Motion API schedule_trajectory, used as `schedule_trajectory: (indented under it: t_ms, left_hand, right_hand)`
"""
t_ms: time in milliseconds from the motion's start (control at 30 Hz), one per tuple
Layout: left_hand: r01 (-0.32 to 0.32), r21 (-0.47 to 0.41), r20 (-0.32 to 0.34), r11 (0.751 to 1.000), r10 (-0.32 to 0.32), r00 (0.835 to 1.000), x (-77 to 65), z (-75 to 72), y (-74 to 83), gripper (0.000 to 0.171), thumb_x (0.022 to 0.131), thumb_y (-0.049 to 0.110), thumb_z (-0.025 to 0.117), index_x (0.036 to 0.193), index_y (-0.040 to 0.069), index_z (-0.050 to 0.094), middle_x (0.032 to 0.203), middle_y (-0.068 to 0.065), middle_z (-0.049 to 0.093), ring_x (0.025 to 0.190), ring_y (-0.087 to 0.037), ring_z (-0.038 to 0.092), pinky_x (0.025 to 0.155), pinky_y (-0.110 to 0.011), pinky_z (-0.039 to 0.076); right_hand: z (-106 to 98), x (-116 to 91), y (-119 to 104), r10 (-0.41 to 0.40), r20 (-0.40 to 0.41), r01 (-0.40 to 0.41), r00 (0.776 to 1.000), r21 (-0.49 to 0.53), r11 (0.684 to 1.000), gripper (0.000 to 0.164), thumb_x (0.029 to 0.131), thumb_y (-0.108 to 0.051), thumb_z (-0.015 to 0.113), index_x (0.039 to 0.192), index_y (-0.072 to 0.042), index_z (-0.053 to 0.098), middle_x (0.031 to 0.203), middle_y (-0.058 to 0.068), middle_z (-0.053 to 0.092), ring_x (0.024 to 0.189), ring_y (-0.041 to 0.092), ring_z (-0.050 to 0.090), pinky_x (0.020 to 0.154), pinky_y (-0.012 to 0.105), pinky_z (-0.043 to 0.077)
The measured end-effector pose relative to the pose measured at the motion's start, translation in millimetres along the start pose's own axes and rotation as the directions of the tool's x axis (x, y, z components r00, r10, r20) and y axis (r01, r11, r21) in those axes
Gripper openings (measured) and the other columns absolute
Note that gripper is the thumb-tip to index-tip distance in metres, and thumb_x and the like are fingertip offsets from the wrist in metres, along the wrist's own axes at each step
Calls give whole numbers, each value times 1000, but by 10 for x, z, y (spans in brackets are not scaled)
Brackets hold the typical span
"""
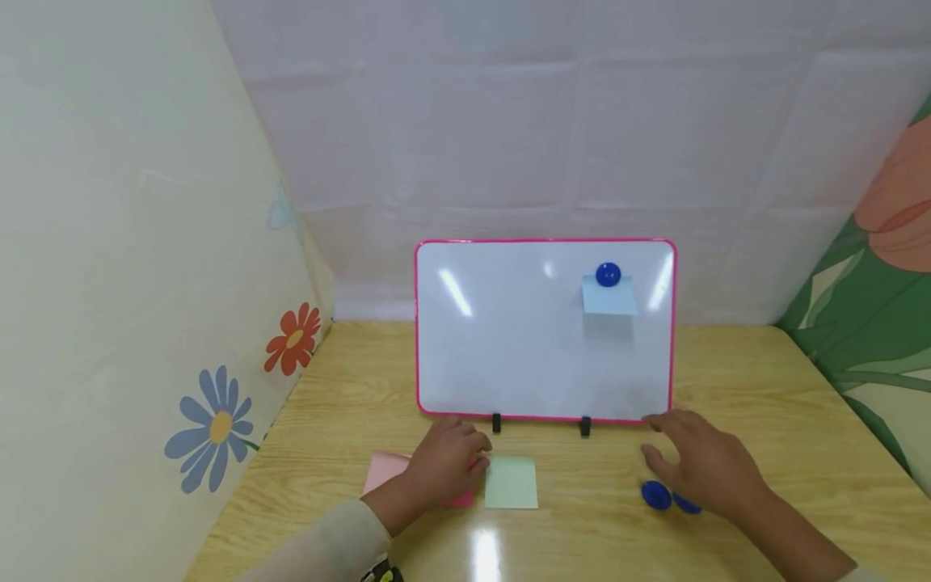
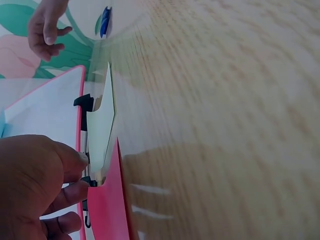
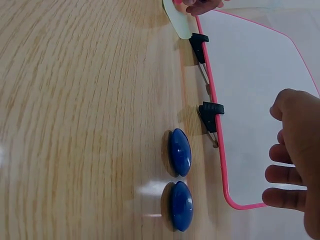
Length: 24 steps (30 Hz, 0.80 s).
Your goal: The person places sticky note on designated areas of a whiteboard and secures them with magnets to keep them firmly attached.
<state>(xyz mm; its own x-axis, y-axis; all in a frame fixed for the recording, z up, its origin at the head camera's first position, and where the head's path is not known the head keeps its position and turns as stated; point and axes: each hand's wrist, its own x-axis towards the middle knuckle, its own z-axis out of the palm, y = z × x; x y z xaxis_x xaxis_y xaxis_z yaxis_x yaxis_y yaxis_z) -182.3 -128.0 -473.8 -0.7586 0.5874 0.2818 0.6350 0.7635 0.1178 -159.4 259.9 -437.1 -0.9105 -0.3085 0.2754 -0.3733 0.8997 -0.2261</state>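
My left hand (image 1: 447,461) hovers over the sticky notes at the front, fingers loosely bent, nothing visibly gripped. Under it lie a light pink sticky note (image 1: 385,469) and a bright pink sticky note (image 1: 462,499), both partly covered. Just right of the fingertips is a pale green sticky note pad (image 1: 511,483); in the left wrist view its near edge curls up close to the fingers (image 2: 72,162). My right hand (image 1: 709,465) is held above two round blue magnets (image 1: 656,495) on the table, thumb and fingers apart and holding nothing.
A whiteboard (image 1: 509,347) with a pink frame stands behind the hands on black feet (image 1: 585,427). On its upper right, a blue magnet (image 1: 608,274) holds a light blue note (image 1: 609,301). Flower-printed cloth (image 1: 218,428) borders the wooden table (image 1: 349,388) at both sides.
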Motion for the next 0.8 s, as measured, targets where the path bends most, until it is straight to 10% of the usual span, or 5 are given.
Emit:
schedule_trajectory:
  t_ms: [800]
  left_hand:
    - [35, -26, 26, 999, -34, 999, -11, 58, 9, 6, 90, 20, 74, 95, 17, 76, 85, 9, 67, 74, -10, 48, 78, -34, 43]
  right_hand:
    - [47, -112, 62, -38, 107, 37, 994, 6, 999, 37, 88, -40, 79, 117, -16, 72, 113, 2, 69, 106, 26, 66, 70, 43, 56]
